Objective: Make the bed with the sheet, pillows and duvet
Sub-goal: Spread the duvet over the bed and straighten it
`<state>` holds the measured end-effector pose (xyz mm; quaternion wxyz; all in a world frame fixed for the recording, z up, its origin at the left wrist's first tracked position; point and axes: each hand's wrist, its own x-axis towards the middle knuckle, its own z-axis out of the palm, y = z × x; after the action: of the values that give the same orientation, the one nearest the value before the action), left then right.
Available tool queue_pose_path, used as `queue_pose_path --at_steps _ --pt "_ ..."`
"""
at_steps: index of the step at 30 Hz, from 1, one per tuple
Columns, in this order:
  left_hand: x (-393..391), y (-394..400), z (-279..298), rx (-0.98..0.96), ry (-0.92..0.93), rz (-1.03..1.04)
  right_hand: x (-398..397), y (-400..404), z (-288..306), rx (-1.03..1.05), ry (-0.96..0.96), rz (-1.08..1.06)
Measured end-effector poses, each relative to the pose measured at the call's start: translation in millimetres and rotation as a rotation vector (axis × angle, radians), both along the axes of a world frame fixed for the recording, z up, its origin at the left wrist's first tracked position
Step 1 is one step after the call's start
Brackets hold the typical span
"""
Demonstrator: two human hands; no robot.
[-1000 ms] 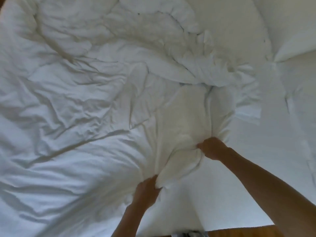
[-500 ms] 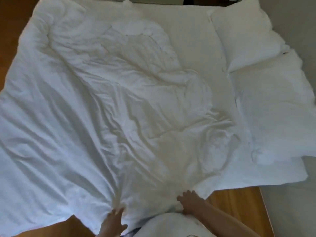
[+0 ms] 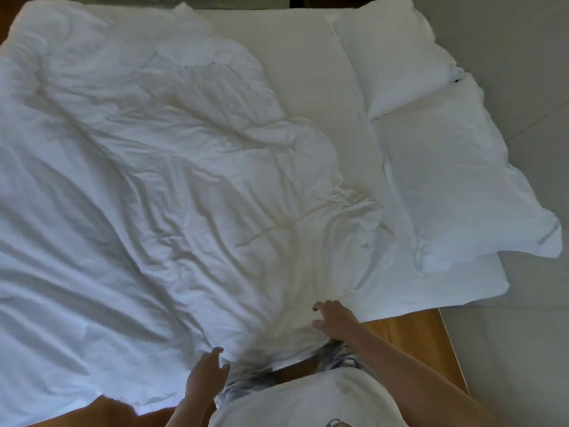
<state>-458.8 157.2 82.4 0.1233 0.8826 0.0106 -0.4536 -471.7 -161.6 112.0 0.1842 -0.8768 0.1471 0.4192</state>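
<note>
A white crumpled duvet covers the left and middle of the bed, its near edge hanging by my body. The white sheet shows bare between the duvet and two white pillows, one at the far right and one nearer. My left hand hovers at the duvet's near edge with fingers relaxed, holding nothing. My right hand is spread just above the duvet's near edge, fingers loosely bent, gripping nothing.
A wooden bed frame shows along the near edge and at the lower left. Grey tiled floor lies to the right of the bed. My white shirt fills the bottom of the view.
Both hands gripped bunched duvet fabric and pulled it toward me, spreading it over the bed. They have now let go, and the view has drawn back from the bed.
</note>
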Motion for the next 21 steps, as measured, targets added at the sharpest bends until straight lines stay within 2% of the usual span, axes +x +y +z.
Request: queue_pose_path --at_steps 7,12,14,17,19,21 --pt "27 -180 -24 -0.021 -0.092 -0.015 27 -178 -42 -0.066 -0.052 -0.028" --pt "49 -357 -77 -0.063 -0.162 -0.081 96 -317 -104 -0.200 -0.253 -0.052" --pt "53 -417 -102 -0.053 -0.139 -0.071 131 -358 -131 -0.206 -0.300 -0.103" --pt "50 -474 -135 0.081 -0.141 -0.086 180 -393 -168 -0.071 -0.271 -0.283" --pt "54 -488 -152 0.182 -0.241 -0.045 201 -395 -193 0.121 -0.168 -0.382" --pt "65 -490 -167 0.161 -0.336 0.041 207 -384 -217 0.293 -0.101 -0.422"
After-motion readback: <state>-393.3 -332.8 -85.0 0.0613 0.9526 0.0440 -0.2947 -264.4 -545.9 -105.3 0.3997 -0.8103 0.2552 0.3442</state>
